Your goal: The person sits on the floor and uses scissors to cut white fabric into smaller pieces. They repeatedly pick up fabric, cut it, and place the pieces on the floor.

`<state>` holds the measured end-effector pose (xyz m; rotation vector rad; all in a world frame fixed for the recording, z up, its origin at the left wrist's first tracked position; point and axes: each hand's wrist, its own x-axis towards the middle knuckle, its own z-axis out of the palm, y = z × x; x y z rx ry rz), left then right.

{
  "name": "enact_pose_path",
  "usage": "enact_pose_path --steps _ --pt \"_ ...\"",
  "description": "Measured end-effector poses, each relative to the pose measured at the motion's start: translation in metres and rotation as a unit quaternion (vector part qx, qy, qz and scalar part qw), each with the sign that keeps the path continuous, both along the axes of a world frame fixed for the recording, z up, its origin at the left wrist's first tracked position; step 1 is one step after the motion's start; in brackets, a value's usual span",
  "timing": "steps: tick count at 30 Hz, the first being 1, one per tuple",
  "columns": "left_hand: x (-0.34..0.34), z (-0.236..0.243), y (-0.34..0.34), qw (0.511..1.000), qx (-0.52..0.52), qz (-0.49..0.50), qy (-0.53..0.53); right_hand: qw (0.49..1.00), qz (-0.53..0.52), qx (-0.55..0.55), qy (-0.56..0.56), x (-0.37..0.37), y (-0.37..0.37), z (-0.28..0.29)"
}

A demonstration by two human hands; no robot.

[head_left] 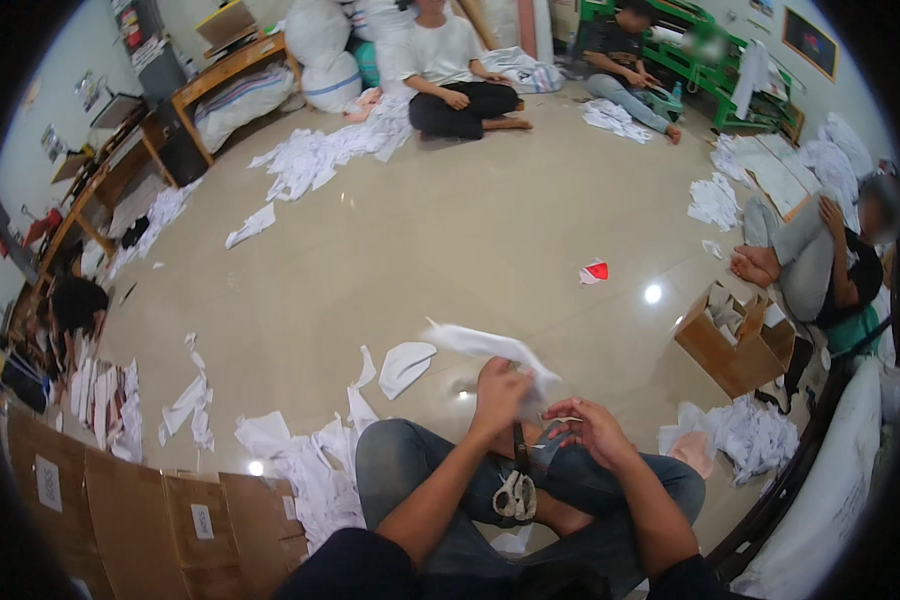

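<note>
Holding white crumpled fabric piece (490, 347), seemingly thin, limp

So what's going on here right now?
A person sits cross-legged on the floor. The left hand grips a white cloth piece; the right hand pinches its lower edge. Scissors with wrapped handles lie on the lap, untouched. White scraps are piled by the left knee, and an open carton stands to the right. Other people sit around the room among similar white piles.

Glossy beige floor (470, 250): scattered white cloth scraps (310, 160), red scrap (594, 271), open cardboard box (735, 345), flattened cartons (140, 510).
</note>
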<state>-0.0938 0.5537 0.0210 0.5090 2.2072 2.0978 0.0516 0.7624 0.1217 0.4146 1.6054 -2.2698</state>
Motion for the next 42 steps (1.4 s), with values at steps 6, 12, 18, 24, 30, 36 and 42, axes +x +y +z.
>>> enact_pose_path --steps 6,12,18,24,30,36,42 --pt "0.035 -0.006 0.037 0.954 -0.094 -0.254 -0.130 1.000 -0.002 0.012 -0.001 0.002 0.013 -0.006" --pt "0.023 0.017 0.027 0.926 0.015 -0.300 -0.230 1.000 -0.003 0.001 0.003 0.000 0.012 -0.005" --pt "0.022 0.011 0.020 0.940 -0.013 -0.303 -0.157 0.999 0.007 -0.032 0.009 -0.001 0.025 -0.033" --pt "0.037 0.039 0.023 0.964 0.012 -0.222 -0.147 0.999 0.001 -0.037 0.033 -0.007 0.014 -0.013" --pt "0.037 0.038 0.018 0.981 -0.031 -0.133 -0.135 0.998 -0.006 -0.035 0.058 -0.006 0.004 -0.001" --pt "0.043 0.046 0.017 0.988 -0.029 -0.068 -0.136 0.997 0.010 -0.040 0.061 -0.005 0.000 0.004" --pt "0.046 0.038 0.026 0.994 -0.052 -0.004 -0.092 0.996 0.008 -0.041 0.078 -0.004 -0.001 0.001"
